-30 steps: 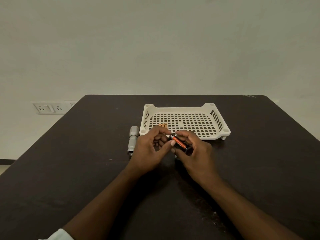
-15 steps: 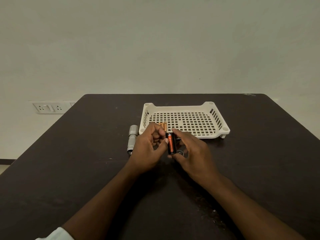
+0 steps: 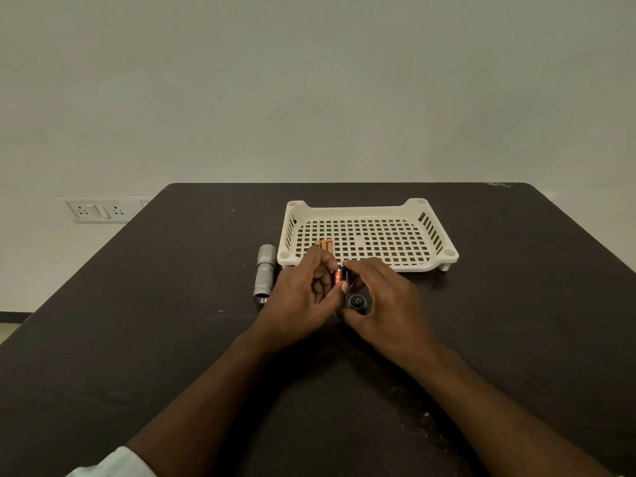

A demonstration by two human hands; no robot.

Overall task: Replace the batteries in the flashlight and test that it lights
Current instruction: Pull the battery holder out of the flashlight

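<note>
Both hands meet over the dark table (image 3: 137, 339), just in front of the near rim of the tray. Taken from the left: my left hand (image 3: 303, 297) has its fingers curled, forefinger and thumb pinching a red battery (image 3: 337, 277) that stands roughly upright against the holder. My right hand (image 3: 385, 301) grips the black battery holder (image 3: 356, 299), fingers arched over its top and thumb beneath; its round end cap faces me. Whether the battery is fully seated in the holder I cannot tell (my fingers hide the joint).

Left of the hands, the grey flashlight body (image 3: 265, 275) lies on the table, apart from them, its open threaded end toward me and its wider head toward the wall. It is just beside the tray's near-left corner.

Behind the hands sits the white perforated tray (image 3: 433, 235). Three orange batteries (image 3: 324, 245) lie side by side in its near-left part, partly hidden by my left knuckles.

On the wall at far left, a white socket plate (image 3: 98, 211) is mounted.
</note>
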